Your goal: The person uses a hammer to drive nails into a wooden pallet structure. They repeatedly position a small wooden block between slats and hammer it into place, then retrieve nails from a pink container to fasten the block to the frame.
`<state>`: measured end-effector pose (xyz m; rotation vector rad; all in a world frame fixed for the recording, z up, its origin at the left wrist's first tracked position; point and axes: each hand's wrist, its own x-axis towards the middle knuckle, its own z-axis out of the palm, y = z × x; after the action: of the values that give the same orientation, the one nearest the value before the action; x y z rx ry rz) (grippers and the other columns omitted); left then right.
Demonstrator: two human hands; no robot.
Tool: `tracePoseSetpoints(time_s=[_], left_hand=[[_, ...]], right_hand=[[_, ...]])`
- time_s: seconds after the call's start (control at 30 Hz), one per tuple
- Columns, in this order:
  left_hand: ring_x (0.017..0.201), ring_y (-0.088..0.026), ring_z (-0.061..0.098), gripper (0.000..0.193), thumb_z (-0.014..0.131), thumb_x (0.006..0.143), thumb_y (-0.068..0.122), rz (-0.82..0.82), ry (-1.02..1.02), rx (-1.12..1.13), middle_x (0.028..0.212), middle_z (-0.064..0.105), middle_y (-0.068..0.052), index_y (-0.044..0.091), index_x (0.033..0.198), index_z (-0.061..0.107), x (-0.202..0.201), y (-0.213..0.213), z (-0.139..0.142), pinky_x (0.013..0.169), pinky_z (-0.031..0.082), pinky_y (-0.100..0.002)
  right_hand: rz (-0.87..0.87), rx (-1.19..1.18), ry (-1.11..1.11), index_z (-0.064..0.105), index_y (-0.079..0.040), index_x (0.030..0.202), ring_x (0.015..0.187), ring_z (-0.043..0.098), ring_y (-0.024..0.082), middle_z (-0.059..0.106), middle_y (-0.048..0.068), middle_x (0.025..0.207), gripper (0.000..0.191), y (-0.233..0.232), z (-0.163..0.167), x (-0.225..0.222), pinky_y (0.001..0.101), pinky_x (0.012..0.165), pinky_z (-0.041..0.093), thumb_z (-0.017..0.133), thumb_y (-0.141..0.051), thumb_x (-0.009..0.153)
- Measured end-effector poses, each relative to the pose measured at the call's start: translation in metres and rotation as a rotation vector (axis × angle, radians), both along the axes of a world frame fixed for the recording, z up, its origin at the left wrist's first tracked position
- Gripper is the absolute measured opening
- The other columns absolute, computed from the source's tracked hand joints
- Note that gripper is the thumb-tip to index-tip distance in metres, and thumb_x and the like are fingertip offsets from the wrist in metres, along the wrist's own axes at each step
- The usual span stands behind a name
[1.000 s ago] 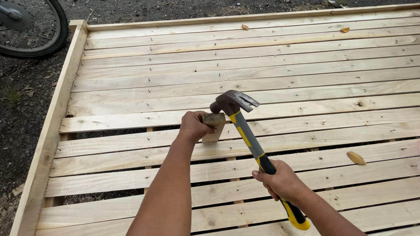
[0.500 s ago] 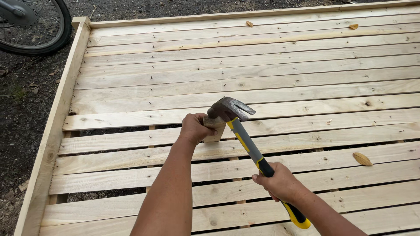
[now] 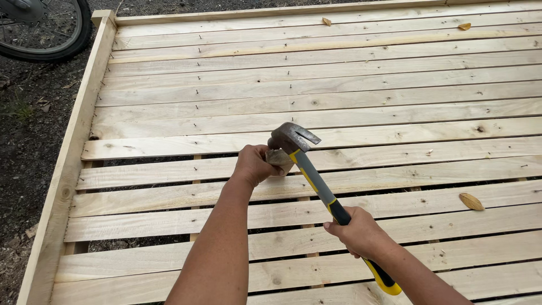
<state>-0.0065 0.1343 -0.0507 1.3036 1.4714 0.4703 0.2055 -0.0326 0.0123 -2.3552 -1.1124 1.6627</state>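
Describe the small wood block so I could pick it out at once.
On the slatted wooden platform, find the claw hammer. Just under its steel head, the left hand grips the wood block: short and chunky, unlike the long flat slats around it.

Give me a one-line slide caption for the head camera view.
Right hand swings a claw hammer beside the left hand on a slatted wooden platform.

Single view, from my head: looks steeply down and forward over my forearms onto the slatted wooden platform (image 3: 350, 101), near; bicycle wheel (image 3: 48, 34) at top-left corner.
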Motion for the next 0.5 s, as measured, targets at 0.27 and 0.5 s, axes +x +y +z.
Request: tracePoseSetpoints(time_s=[0.27, 0.5], left_hand=[[0.087, -0.010, 0.073, 0.046, 0.092, 0.061, 0.004, 0.022, -0.049, 0.099, 0.099, 0.080, 0.000, 0.013, 0.104, 0.080, -0.001, -0.003, -0.018, 0.085, 0.061, -0.027], [0.087, -0.012, 0.071, 0.037, 0.094, 0.065, 0.008, 0.031, 0.006, 0.074, 0.096, 0.080, 0.000, 0.012, 0.099, 0.081, -0.002, -0.004, -0.019, 0.088, 0.060, -0.026]], right_hand=[[-0.131, 0.215, 0.154, 0.053, -0.009, 0.077, 0.037, 0.045, 0.012, 0.047, 0.001, 0.048, 0.036, -0.019, -0.028, 0.004, 0.0300, 0.037, 0.043, 0.077, -0.033, 0.090], [-0.108, 0.608, 0.433, 0.060, -0.007, 0.072, 0.045, 0.046, 0.007, 0.050, -0.002, 0.053, 0.036, -0.040, -0.033, 0.018, 0.0274, 0.041, 0.044, 0.078, -0.034, 0.088]])
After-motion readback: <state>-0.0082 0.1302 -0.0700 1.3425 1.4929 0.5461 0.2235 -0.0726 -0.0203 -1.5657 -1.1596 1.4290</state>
